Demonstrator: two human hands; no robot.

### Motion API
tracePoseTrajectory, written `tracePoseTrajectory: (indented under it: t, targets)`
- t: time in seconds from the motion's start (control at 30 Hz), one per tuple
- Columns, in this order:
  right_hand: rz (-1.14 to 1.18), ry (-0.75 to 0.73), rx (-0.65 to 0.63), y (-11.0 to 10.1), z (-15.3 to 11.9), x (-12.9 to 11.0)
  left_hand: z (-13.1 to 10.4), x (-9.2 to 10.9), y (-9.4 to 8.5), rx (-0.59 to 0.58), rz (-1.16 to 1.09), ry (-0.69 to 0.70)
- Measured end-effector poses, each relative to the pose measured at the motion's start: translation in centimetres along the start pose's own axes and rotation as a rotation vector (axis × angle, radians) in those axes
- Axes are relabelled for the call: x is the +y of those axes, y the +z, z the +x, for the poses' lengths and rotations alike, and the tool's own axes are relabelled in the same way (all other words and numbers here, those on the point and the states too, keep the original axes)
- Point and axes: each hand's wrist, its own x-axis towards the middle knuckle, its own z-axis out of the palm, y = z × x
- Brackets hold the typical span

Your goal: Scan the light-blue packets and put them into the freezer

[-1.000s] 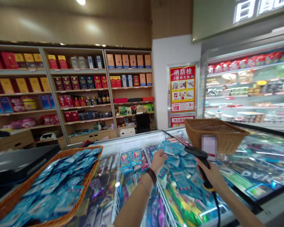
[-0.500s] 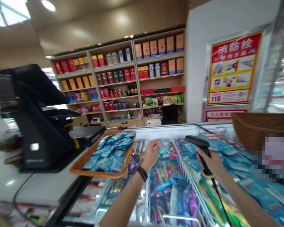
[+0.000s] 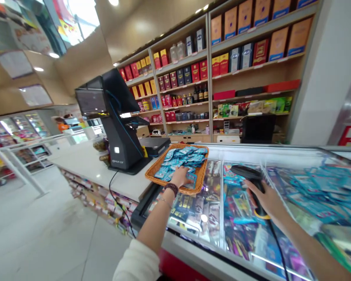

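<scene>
My left hand (image 3: 179, 177), with beaded bracelets at the wrist, reaches over the front of an orange wicker basket (image 3: 152, 171). Small blue packets (image 3: 184, 156) are heaped in the basket, and the fingers touch the ones near its front rim. Whether a packet is gripped is hard to tell. My right hand (image 3: 263, 197) is wrapped round the handle of a black barcode scanner (image 3: 250, 175) with a yellow ring at its base and a cable hanging down. The scanner is above the glass-topped freezer (image 3: 190, 236), which holds colourful packs.
A black point-of-sale terminal (image 3: 119, 128) stands on the white counter (image 3: 105, 175) left of the basket, with a dark flat device (image 3: 156, 145) beside it. More blue packets (image 3: 324, 187) lie at the right. Shelves (image 3: 181, 88) of boxes and bottles line the back wall.
The view has turned left. My left hand has moved from over the freezer onto the packets in the basket. My right hand still holds the scanner.
</scene>
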Motion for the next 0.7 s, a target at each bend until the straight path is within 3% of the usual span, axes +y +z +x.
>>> tracePoseTrajectory:
  t: [0.17,0.33,0.5,0.6,0.7]
  targets:
    - [0.087,0.097,0.071,-0.8,-0.6,0.2,0.0,1.1,0.0,0.001,0.103,0.016]
    - [0.206,0.117,0.104,-1.1,-1.2,-0.5,0.2,1.8,-1.4,-0.100,0.239,-0.004]
    - [0.142,0.132,0.099,-1.0,-1.2,-0.3,0.6,2.1,-2.5,-0.163,0.229,-0.013]
    - [0.108,0.120,0.101,-1.1,-1.0,0.3,0.2,1.9,-2.8,-0.134,0.185,-0.052]
    - [0.106,0.094,0.091,-1.2,-0.7,0.7,-0.6,1.9,-3.6,-0.004,0.107,-0.106]
